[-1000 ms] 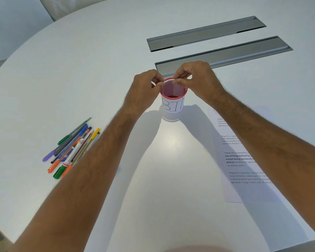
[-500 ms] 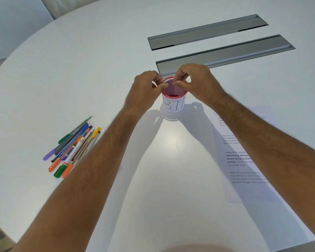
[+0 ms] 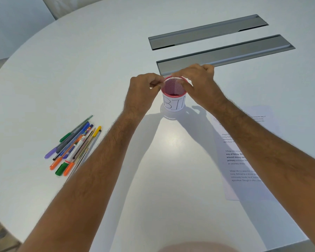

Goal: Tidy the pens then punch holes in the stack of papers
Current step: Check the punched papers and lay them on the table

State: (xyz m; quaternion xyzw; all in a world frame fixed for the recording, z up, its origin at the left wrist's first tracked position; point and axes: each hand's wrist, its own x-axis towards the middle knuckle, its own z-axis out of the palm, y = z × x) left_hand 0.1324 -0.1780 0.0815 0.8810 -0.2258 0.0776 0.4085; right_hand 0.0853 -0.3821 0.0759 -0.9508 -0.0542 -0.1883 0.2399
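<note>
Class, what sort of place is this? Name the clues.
Probably an office or meeting room: a large round white table with two grey metal cable-tray flaps, loose coloured pens and printed paper sheets.

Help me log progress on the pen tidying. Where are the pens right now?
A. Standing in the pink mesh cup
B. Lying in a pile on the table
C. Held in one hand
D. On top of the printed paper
B: the pens lie in a loose pile on the white table, left of the pink mesh cup, which has none in it.

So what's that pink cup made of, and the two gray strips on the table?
The pink cup looks like painted wire mesh: tiny holes show through its wall, and a white paper label wraps it. The gray strips look like brushed metal, with a dull, even sheen.
</note>
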